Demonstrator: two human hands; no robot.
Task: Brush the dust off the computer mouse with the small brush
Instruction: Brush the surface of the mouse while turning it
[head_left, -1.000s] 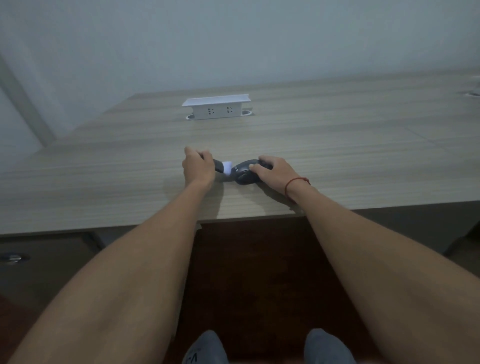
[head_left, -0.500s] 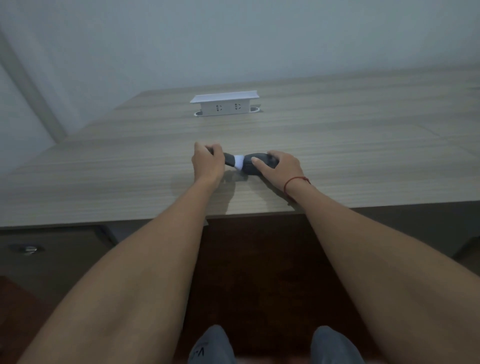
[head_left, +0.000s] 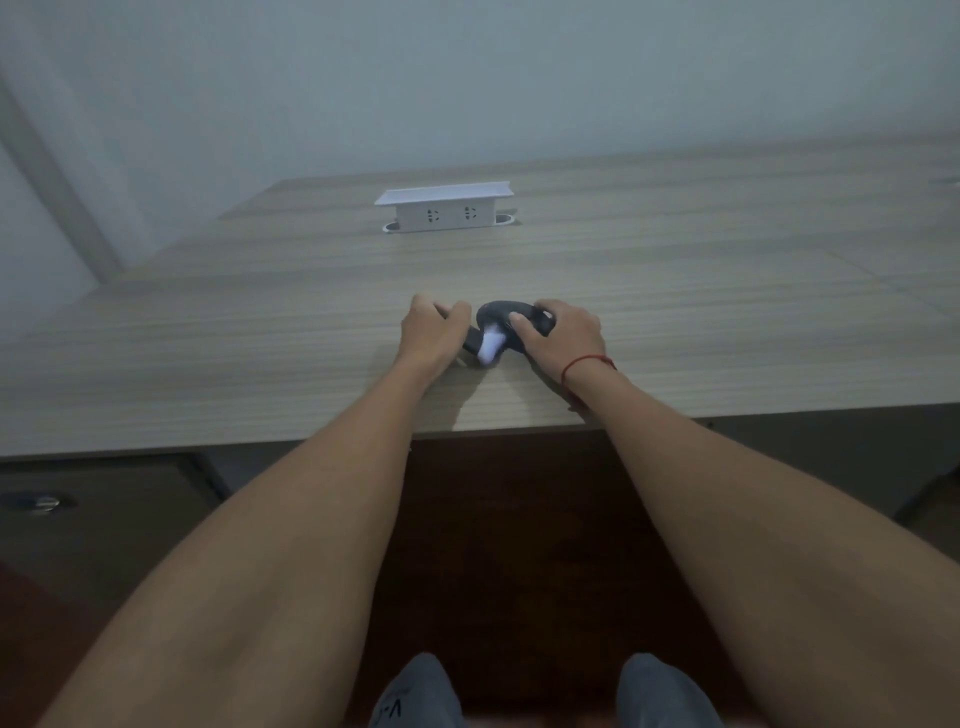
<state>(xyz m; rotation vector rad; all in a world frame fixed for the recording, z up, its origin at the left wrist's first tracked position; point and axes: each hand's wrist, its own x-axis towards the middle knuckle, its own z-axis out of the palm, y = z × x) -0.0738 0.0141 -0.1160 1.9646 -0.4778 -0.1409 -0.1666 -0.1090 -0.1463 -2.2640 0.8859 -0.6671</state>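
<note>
A dark computer mouse (head_left: 501, 315) sits near the front of the wooden desk (head_left: 675, 312). My right hand (head_left: 563, 335) grips it from the right, fingers wrapped over its top. My left hand (head_left: 434, 332) is closed on a small brush (head_left: 485, 347) with a dark handle. The brush's white bristles point right and down, touching the mouse's near left side. Most of the handle is hidden inside my fist.
A white raised socket box (head_left: 444, 208) stands at the back of the desk. The desk's front edge runs just below my wrists. A dark drawer unit with a round lock (head_left: 39, 503) sits under the desk at the left. My knees (head_left: 415, 691) show at the bottom.
The brush's white bristles have swept from the mouse's upper left down to its near left side. My right hand has kept hold of the mouse. The view has shifted slightly.
</note>
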